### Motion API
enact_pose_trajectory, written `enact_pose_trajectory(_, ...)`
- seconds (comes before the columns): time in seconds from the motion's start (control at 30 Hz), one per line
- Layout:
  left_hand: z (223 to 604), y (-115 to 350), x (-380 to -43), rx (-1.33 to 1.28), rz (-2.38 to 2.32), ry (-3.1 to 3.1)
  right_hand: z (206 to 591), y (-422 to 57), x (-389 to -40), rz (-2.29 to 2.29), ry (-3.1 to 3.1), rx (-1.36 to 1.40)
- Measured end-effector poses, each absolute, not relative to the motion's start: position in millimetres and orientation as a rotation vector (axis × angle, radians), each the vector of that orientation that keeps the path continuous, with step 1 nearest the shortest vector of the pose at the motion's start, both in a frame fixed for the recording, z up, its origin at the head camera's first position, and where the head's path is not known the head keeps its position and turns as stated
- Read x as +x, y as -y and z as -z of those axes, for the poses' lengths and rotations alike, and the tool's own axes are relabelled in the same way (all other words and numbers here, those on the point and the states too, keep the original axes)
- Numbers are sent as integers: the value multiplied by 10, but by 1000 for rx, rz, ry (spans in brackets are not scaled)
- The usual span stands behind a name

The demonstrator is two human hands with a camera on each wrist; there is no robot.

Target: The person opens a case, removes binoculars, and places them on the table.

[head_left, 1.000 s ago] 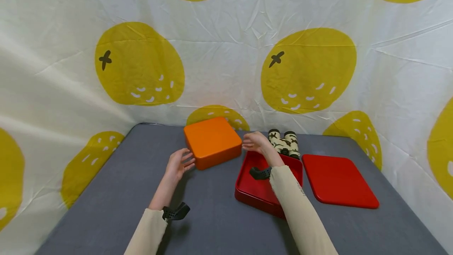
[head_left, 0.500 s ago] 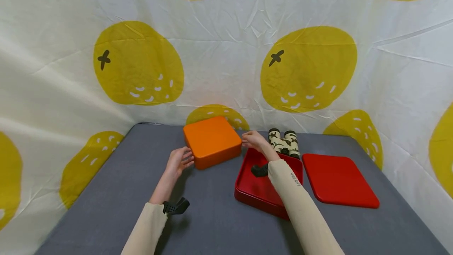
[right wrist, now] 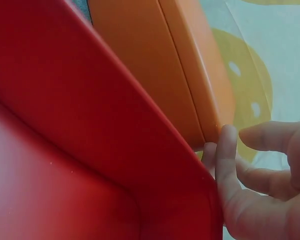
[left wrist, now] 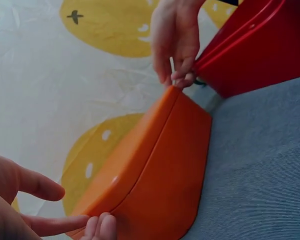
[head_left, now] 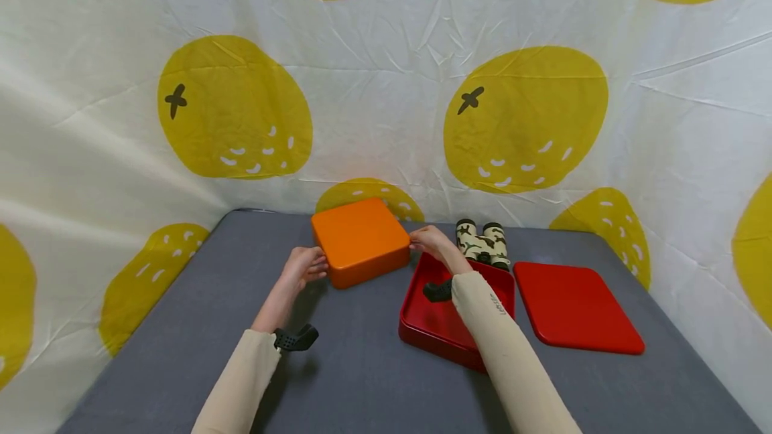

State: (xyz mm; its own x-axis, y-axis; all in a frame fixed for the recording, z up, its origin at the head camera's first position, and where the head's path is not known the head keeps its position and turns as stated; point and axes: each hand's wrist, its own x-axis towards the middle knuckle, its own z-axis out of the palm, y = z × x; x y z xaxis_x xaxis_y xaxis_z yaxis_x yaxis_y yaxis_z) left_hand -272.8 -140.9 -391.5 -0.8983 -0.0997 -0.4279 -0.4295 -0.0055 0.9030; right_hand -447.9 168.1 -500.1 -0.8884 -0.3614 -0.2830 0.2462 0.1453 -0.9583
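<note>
Orange box (head_left: 374,268), its lid (head_left: 362,228) still on, sits between your left hand (head_left: 304,266) and right hand (head_left: 435,241) — fingers loosely extended, touching its edges — while the red box (head_left: 431,345) stands uncovered, its red lid (head_left: 579,307) alongside.

A cloth-walled booth (head_left: 376,112) (fruit-printed, creased) stands around a table (head_left: 362,380).

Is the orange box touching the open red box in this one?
Apart: the left wrist view shows a strip of grey table between the orange box and the red box.
</note>
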Motion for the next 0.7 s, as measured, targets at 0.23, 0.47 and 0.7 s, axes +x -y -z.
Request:
enact_pose_trajectory(0.23,3926,1447,-2811,-552,-1943,-2027,5124,-1724,-4537,1779,-2005,-91)
enact_pose_trajectory(0.47,3892,1457,-2876,-522,-1854,-2031,5249,-1716,-4631,1637,-2151,-1)
enact_pose_trajectory(0.7,3913,1476,-2890,-546,-1848,-1985,4457,-1470,-3931,1548,-2227,83)
